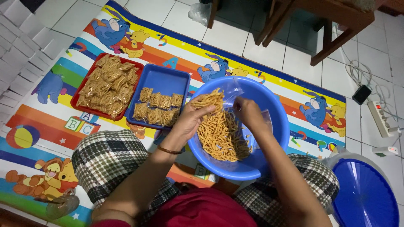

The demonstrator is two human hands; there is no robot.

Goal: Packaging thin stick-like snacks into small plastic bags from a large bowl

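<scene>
A handful of thin orange snack sticks (209, 101) is gripped in the left hand (190, 120), whose fingers are curled closed around the bunch just above the rim of a blue plastic basin (277, 122). A clear plastic bag (229, 90) is pinched at its mouth by the right hand (248, 112), fingers closed on the film, with the bag held upright between the two hands and touching the sticks. A loose heap of the same sticks (221, 141) is spread over the bottom of the basin, beneath both hands. The basin is set between the knees, which are covered in black-and-white checked cloth (107, 162). A thin bangle (169, 150) is worn on the left wrist.

Just to the left of the basin a blue tray (166, 80) is laid, with two rows of filled small bags along its near half. Beside it, further left, a red tray (90, 69) is piled with many more filled bags. Everything is placed on a colourful cartoon play mat (38, 126) spread over white floor tiles. At the lower right a round blue lid (366, 197) is seen, and a white power strip (380, 117) lies on the tiles beyond it. Dark wooden chair legs (328, 40) stand at the top
</scene>
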